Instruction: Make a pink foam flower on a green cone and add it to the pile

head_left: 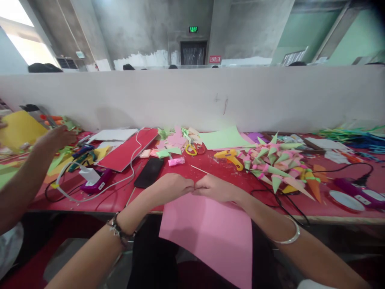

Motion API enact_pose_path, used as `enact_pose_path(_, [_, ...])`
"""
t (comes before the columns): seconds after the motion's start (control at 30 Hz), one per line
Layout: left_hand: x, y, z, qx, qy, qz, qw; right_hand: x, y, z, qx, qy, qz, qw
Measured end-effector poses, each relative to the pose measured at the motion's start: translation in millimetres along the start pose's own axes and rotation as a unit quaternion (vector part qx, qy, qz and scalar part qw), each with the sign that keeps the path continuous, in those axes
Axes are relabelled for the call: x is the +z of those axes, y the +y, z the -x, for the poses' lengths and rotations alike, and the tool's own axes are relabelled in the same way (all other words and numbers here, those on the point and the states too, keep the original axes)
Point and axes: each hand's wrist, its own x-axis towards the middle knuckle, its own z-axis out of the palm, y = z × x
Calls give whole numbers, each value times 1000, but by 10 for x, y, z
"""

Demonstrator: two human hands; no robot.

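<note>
A large sheet of pink paper (210, 237) hangs from my two hands over the table's front edge and my lap. My left hand (174, 185) pinches its top edge, knuckles up. Right beside it, my right hand (215, 188) pinches the same edge, and the fingertips of both hands meet. Just beyond them a thin wooden stick (199, 169) lies on the red table. Past my left hand are a black phone (149, 172) and a small pink bundle (176, 161). A yellow glue gun (230, 157) lies beyond my right hand.
Folded paper cones (276, 160) are heaped at right, near a purple power strip (361, 192) and a round white dish (346, 200). Scissors (191, 150) lie at the back. White cable (132, 160) crosses the left side. A co-worker's arm (33, 168) reaches in at left with yellow paper (21, 130).
</note>
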Motion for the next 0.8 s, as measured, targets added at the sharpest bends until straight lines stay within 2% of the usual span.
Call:
enact_pose_path(0.2, [-61,-34,109,25,-42,53,997,-99,-77,127,-9,-47,50,998])
enact_pose_path(0.37, [-98,-291,229,11,-101,124,987,-175,-55,205,6,-54,59,997])
enact_pose_path(0.47, [-147,-382,257,-66,-52,43,996,-191,-4,216,20,-64,74,995])
enact_pose_path(0.53, [-151,-339,234,-96,0,20,995,-184,18,204,15,-65,80,995])
enact_pose_path(0.6, [-107,-228,184,-67,14,31,997,-170,18,179,4,-64,82,995])
enact_pose_path(0.73, [72,-6,92,-1,-71,26,997,-150,-17,119,-23,-80,88,993])
enact_pose_path(0.8, [144,38,76,8,-82,34,996,-129,-34,100,-41,-74,107,991])
